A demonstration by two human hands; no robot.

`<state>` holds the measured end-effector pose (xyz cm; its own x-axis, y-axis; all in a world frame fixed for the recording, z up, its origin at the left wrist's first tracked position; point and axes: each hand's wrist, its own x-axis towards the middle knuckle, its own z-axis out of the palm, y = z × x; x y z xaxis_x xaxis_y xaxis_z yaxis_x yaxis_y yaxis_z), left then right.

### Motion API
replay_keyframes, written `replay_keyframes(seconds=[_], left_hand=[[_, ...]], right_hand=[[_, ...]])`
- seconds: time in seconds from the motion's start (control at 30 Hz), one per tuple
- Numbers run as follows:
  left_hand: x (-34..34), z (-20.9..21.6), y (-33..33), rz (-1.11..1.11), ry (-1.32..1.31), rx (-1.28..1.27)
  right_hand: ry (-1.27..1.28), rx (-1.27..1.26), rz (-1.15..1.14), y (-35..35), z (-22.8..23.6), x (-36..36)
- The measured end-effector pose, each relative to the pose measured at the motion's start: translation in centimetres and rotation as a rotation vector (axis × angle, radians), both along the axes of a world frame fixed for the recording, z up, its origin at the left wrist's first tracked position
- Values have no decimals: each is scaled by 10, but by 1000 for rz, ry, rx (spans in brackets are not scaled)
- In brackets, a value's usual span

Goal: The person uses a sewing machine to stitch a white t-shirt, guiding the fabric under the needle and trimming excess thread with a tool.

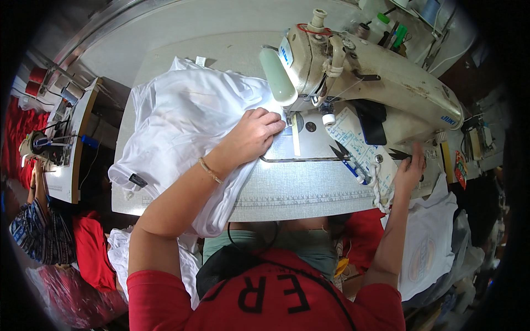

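A white knit garment is spread over the left of the sewing table, one edge running up to the presser foot. My left hand lies on this cloth just left of the foot, its fingers curled together and gripping the fabric edge. At the right end of the table, my right hand is closed round a pair of thread snips, dark blades pointing left. A second pair of snips with blue handles rests on the table to the left of that hand.
The sewing machine fills the back right. A dark phone and a marked paper lie under its arm. A black clip sits on the garment. At far left, another person's arm reaches to a second machine.
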<state>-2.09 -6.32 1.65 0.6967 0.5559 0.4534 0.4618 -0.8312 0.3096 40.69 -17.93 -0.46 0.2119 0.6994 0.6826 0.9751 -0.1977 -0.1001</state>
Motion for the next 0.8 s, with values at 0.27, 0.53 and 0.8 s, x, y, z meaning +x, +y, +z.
replay_keyframes(seconds=[0.27, 0.53, 0.8], left_hand=[[3, -1, 4, 51, -9, 15], [6, -5, 22, 93, -81, -40], [24, -15, 52, 354, -152, 7]], right_hand=[[73, 28, 162, 3, 39, -58], [629, -452, 796, 37, 43, -189], [1107, -685, 646, 117, 32, -202]])
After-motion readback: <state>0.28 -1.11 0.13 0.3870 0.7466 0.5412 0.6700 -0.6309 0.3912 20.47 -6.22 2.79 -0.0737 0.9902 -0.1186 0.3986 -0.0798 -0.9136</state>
